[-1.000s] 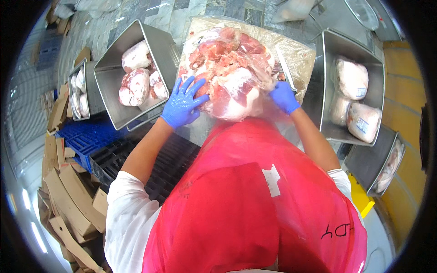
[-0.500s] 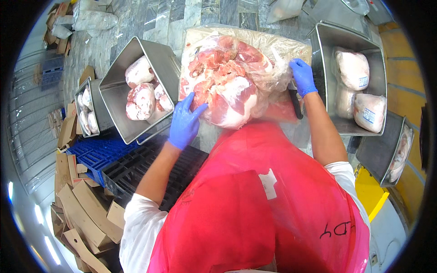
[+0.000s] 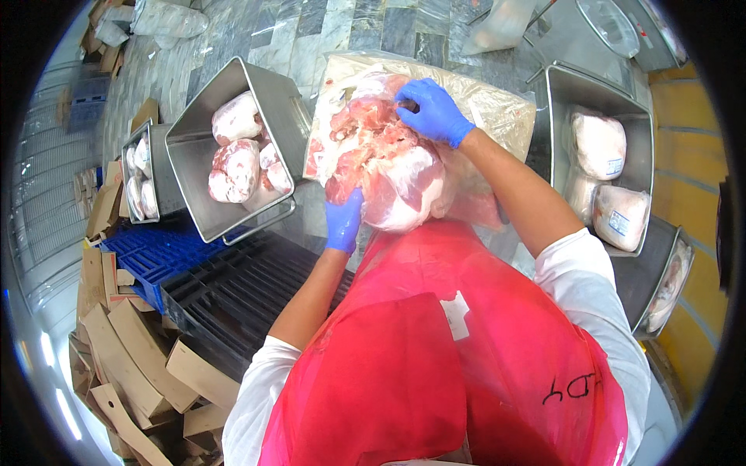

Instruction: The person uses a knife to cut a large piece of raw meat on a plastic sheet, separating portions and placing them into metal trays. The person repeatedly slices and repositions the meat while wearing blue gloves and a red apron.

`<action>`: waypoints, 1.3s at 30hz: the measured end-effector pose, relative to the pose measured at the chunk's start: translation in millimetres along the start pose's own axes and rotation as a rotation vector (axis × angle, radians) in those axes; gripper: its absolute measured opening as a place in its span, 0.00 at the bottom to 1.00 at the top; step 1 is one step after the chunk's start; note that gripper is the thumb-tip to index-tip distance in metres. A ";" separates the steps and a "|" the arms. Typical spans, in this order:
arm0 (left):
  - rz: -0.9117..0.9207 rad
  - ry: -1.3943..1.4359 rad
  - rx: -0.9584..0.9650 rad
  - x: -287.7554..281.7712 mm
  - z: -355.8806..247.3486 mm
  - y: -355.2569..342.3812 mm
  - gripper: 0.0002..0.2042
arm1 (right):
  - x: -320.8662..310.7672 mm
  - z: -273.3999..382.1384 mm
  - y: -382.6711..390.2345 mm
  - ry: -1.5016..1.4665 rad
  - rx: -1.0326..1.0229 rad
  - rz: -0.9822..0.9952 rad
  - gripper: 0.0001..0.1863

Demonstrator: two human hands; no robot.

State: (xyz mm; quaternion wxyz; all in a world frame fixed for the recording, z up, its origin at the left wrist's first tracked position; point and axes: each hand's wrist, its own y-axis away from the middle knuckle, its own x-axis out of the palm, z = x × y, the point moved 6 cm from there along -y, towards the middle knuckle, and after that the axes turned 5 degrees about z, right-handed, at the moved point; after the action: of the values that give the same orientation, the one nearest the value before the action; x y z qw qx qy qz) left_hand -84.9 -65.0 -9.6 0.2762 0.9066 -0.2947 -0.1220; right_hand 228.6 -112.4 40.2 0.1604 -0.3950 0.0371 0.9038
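A large piece of raw meat (image 3: 388, 167), pink with white fat, lies on a board covered in clear plastic film (image 3: 497, 109). At its near left edge, my left hand (image 3: 343, 221), blue-gloved, is closed on the meat, the fingertips partly hidden. My right hand (image 3: 435, 113), also gloved in blue, reaches across to the far right part of the meat with curled fingers closed on its edge. Beneath my right forearm, a flatter reddish piece of meat (image 3: 475, 210) shows in part.
Metal bins hold bagged meat: one at left (image 3: 268, 101), a smaller one farther left (image 3: 158, 175), one at right (image 3: 553, 116) and another below it (image 3: 622, 268). Black (image 3: 233, 291) and blue (image 3: 148, 252) pallets lie at lower left, beside flattened cardboard (image 3: 140, 349).
My right hand has left the plastic film at the right and moved left onto the meat. My left hand has shifted nearer and right, closing on the meat's edge. A black handle is now hidden.
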 end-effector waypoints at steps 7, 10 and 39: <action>0.045 -0.023 0.203 -18.5 -24.4 -42.3 0.29 | -6.0 -47.7 38.4 -0.911 0.281 -0.107 0.09; 0.071 -0.021 0.141 -20.0 -41.2 -56.0 0.28 | -14.0 -75.1 81.5 -1.568 0.439 -0.337 0.06; -0.050 -0.188 0.038 -52.5 -40.5 -101.8 0.24 | 74.0 -150.6 100.4 -0.923 0.846 -0.053 0.23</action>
State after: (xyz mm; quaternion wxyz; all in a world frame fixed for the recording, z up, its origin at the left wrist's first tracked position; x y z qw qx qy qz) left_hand -63.5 52.6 -31.7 0.2271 0.9033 -0.2987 -0.2080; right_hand 255.1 -217.2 -122.7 0.3248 0.1331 0.3088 0.8840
